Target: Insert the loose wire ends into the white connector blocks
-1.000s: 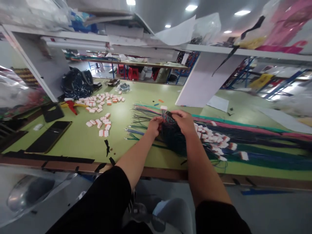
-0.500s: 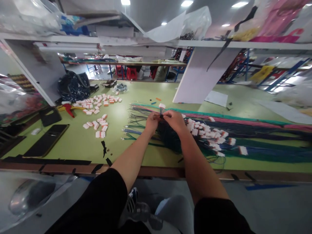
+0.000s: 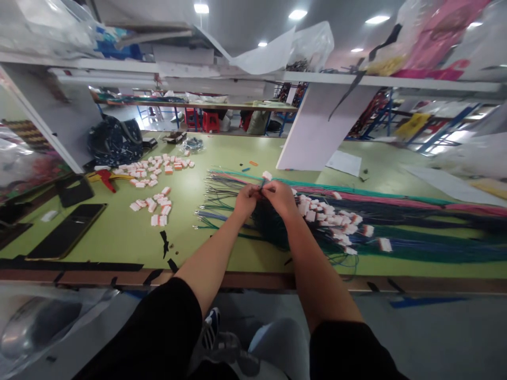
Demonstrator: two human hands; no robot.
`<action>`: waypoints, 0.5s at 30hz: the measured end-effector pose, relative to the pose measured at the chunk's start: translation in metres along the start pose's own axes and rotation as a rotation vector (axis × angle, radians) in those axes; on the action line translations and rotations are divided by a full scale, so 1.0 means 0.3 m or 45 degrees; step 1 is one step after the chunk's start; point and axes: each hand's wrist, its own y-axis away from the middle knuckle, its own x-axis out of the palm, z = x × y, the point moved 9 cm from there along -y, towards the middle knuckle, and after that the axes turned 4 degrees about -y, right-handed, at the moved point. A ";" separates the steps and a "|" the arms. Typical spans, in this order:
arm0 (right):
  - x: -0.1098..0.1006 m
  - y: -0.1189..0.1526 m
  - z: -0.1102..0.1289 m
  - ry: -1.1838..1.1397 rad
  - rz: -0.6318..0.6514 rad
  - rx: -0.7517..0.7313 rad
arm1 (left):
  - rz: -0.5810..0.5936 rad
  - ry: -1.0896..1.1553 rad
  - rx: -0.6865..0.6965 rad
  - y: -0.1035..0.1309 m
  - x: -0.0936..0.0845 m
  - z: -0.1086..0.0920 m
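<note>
My left hand (image 3: 247, 198) and my right hand (image 3: 280, 196) meet at the middle of the green table, fingers closed on the wires just below a white connector (image 3: 266, 176). Beneath them lies a dark coil of wires (image 3: 270, 224). Long bundles of green, pink and dark wires (image 3: 412, 203) run off to the right. A heap of white and orange connectors (image 3: 330, 216) rests on the bundles beside my right forearm. To the left of my hands, loose wire ends (image 3: 216, 203) fan out. What lies between my fingertips is too small to make out fully.
Loose connectors (image 3: 152, 169) are scattered at the left, near red and yellow pliers (image 3: 106, 179) and a black phone (image 3: 67, 232). A dark bag (image 3: 114, 140) sits behind. A white panel (image 3: 311, 126) holds up the shelf (image 3: 237, 71) over the table.
The view has shifted slightly. The connector above my hands now leans to the right, and my fingers have moved a little at the wires beneath it.
</note>
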 end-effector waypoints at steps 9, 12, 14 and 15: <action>-0.015 0.003 -0.018 -0.050 -0.022 0.097 | 0.057 0.018 -0.019 0.005 0.008 -0.011; 0.002 0.003 -0.015 -0.135 0.050 0.047 | -0.014 0.010 -0.028 0.005 -0.014 -0.017; 0.020 0.002 -0.020 -0.252 0.123 0.029 | -0.054 0.021 -0.046 0.004 -0.026 -0.019; 0.028 0.002 -0.025 -0.306 0.151 0.029 | -0.063 0.030 -0.057 0.005 -0.029 -0.020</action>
